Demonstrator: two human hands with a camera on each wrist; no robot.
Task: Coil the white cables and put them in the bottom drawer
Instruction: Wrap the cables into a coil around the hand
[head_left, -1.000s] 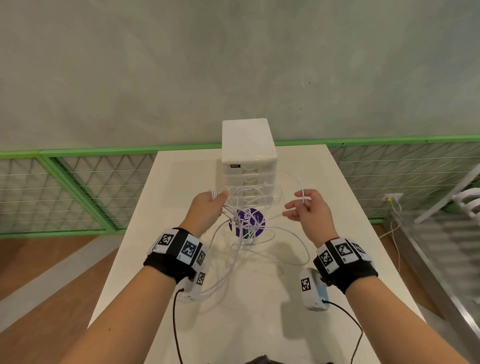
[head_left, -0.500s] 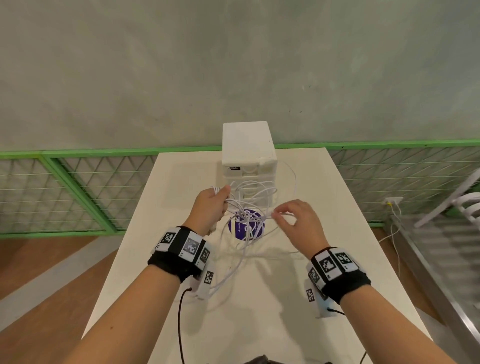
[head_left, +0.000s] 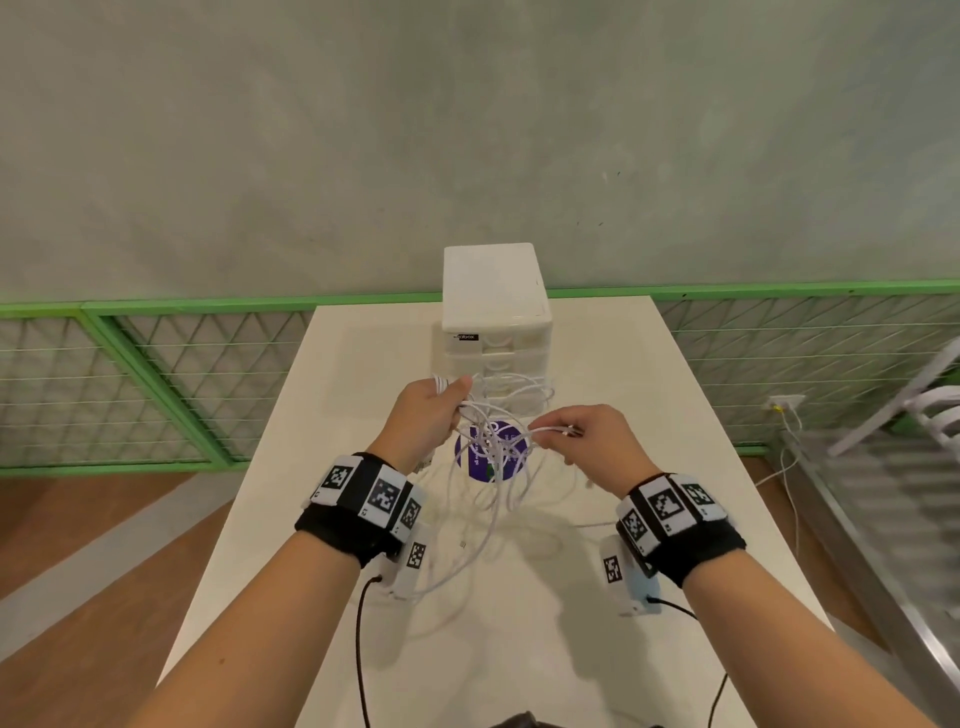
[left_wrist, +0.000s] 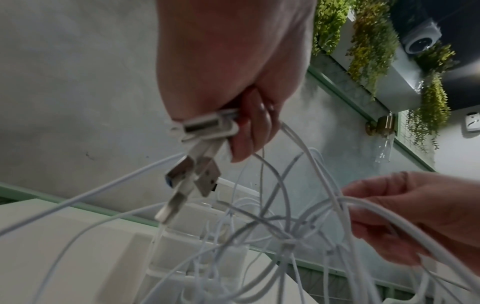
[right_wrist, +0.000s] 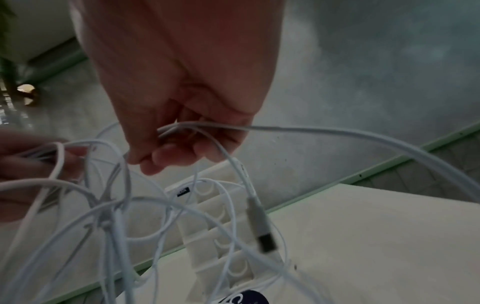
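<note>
A tangle of white cables hangs between both hands above the table. My left hand grips a bundle of cable ends; several USB plugs stick out below its fingers. My right hand pinches cable strands, and a loose connector dangles under it. Loops trail down onto the table toward me. The white drawer unit stands behind the tangle, its drawers closed, the bottom one partly hidden by cables.
A round purple object lies on the table under the cables, in front of the drawer unit. A green mesh railing runs behind the table. White chair parts stand on the right.
My right hand moved left toward the left hand, then drew slightly back and lower while holding strands. The left hand stayed in place, keeping its grip on the plug ends.
</note>
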